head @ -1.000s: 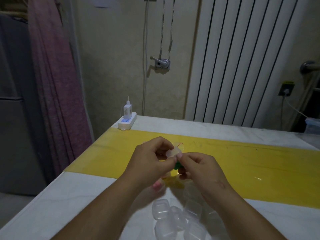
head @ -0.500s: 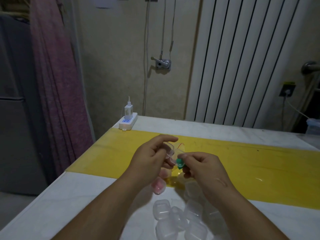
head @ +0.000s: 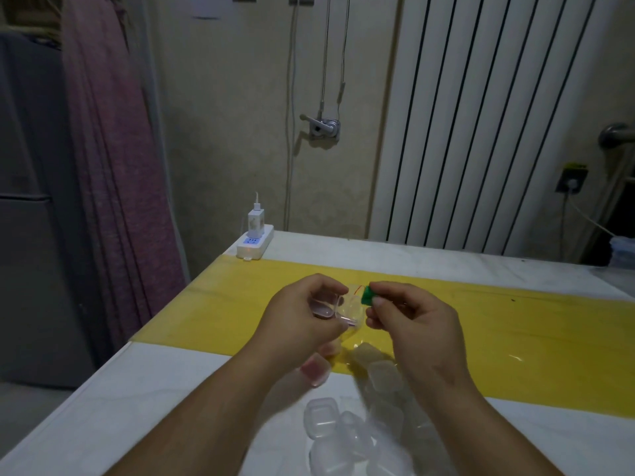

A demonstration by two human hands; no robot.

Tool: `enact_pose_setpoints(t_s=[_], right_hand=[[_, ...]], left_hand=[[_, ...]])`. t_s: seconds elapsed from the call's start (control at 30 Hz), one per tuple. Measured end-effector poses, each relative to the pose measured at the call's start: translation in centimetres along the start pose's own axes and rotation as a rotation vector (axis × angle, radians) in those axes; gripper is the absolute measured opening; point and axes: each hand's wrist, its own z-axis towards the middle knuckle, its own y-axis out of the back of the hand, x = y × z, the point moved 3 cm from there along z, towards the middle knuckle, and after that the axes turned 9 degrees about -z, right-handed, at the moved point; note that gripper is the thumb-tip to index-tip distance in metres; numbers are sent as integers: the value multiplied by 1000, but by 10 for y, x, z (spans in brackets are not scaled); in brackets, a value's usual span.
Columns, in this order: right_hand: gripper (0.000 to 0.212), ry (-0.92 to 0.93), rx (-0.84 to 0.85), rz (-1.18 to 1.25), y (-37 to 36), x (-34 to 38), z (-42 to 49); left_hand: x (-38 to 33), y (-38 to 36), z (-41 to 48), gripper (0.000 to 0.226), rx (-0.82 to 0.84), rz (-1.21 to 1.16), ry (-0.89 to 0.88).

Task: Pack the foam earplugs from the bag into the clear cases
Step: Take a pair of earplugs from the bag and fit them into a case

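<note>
My left hand (head: 302, 316) grips a small clear case (head: 338, 309) with its lid swung open, held above the yellow strip of the table. My right hand (head: 410, 321) pinches a green foam earplug (head: 368, 297) just to the right of the open case, a little above it. A clear bag (head: 357, 341) lies under the hands, mostly hidden. Several closed clear cases (head: 321, 417) lie in a heap near the front of the table. One case with pink contents (head: 314, 369) sits below my left wrist.
The white table (head: 165, 400) has a yellow band (head: 549, 338) across it. A white power strip with a charger (head: 255, 240) stands at the far left corner. A pink curtain (head: 113, 166) hangs left; a radiator (head: 481, 115) lines the wall behind.
The case lid has come open in my left hand. My right hand has drawn the green earplug up and to the right of the case.
</note>
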Motion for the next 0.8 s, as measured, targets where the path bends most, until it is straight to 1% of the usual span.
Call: enact_pose_setpoints(t_s=[0.13, 0.27, 0.37, 0.43, 0.53, 0.6, 0.7, 0.8], right_hand=[[24, 119, 11, -202, -6, 0, -3], [24, 181, 18, -294, -7, 0, -4], [22, 188, 20, -343, -9, -3, -3], [22, 233, 15, -392, -10, -4, -3], [10, 315, -35, -471, -11, -6, -1], [8, 290, -59, -513, -10, -8, 1], [8, 258, -38, -551, -11, -9, 3], [10, 196, -1, -487, -10, -7, 3]], left_hand=[[-4, -2, -2, 37, 11, -97, 9], [-4, -1, -3, 37, 15, -202, 74], [-5, 0, -3, 38, 20, -230, 89], [-5, -1, -3, 38, 23, -242, 89], [-5, -1, -3, 38, 33, -253, 89], [-5, 0, -3, 38, 35, -256, 85], [-3, 0, -3, 39, 35, -258, 102], [-1, -2, -3, 39, 50, -257, 118]])
